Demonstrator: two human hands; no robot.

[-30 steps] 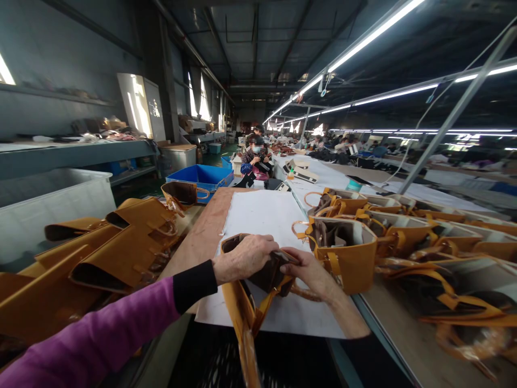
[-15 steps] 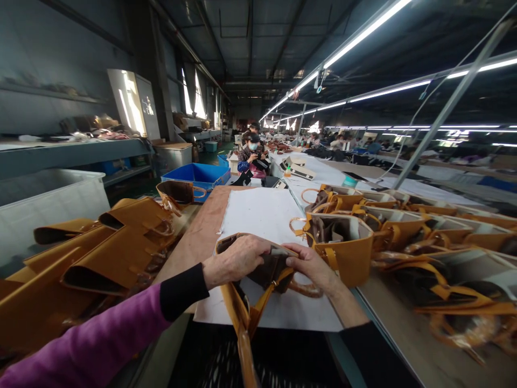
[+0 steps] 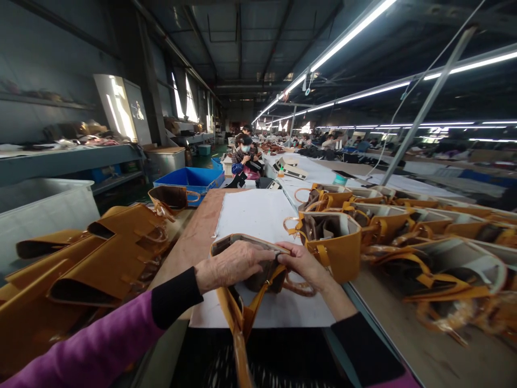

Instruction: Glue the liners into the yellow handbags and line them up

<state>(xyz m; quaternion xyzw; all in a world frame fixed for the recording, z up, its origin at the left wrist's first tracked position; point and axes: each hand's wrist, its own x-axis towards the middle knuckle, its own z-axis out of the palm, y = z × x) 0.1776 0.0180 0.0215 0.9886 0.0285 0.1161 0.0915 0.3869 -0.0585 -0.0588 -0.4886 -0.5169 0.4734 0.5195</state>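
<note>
A mustard-yellow handbag (image 3: 263, 282) with dark brown lining lies tilted before me, its mouth toward my hands and one wrapped handle (image 3: 241, 353) hanging over the near edge. My left hand (image 3: 233, 263) reaches across the opening with its fingers stretched along the lining, their tips close to my right hand. On the right side of the bag's rim, my right hand (image 3: 304, 265) pinches the edge between thumb and fingers. A second handle (image 3: 299, 285) shows below my right hand. My left hand hides part of the bag's inside.
White sheeting (image 3: 254, 213) covers the brown board (image 3: 197, 221) under the bag. Several yellow bags (image 3: 100, 253) lie stacked at left; others (image 3: 337, 248) stand in rows at right. Beyond are a blue bin (image 3: 188, 180), a white tub (image 3: 44, 207) and a seated person (image 3: 244, 156).
My left hand's fingers have straightened and slid toward my right hand along the lining. My right hand keeps its pinch on the rim. The whole view has shifted slightly.
</note>
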